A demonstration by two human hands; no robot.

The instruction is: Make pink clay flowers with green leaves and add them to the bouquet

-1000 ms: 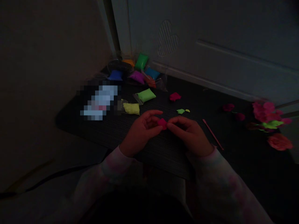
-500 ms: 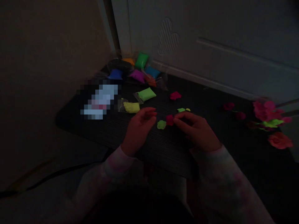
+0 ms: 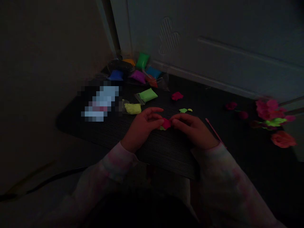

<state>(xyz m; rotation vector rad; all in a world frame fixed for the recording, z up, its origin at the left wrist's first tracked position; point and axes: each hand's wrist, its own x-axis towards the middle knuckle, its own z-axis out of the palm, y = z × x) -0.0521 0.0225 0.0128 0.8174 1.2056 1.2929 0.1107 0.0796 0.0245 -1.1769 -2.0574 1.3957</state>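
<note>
A flat red clay piece (image 3: 166,123) lies over a green clay piece (image 3: 162,128), of which only the lower left edge shows. At the left edge of these pieces, the thumb of my left hand (image 3: 143,126) presses against a bent finger, and its index finger stretches out above. My right hand (image 3: 191,128) pinches the red piece's right edge between thumb and fingers. Just beyond the hands lie a small green clay scrap (image 3: 183,110) and a yellow bit (image 3: 190,110). Farther back is a crumpled red clay lump (image 3: 177,96).
Light green (image 3: 148,95) and yellow (image 3: 133,108) clay packets lie left of centre. Several coloured packets (image 3: 142,61) are heaped at the back. A thin pink stick (image 3: 215,131) is by my right wrist; pink flowers (image 3: 270,110) stand right. A blurred-out pale object (image 3: 102,101) lies left.
My right hand has brought the red piece left, onto the green one. My left hand has moved in to touch the pieces. The pink stick has come into sight beside the right wrist.
</note>
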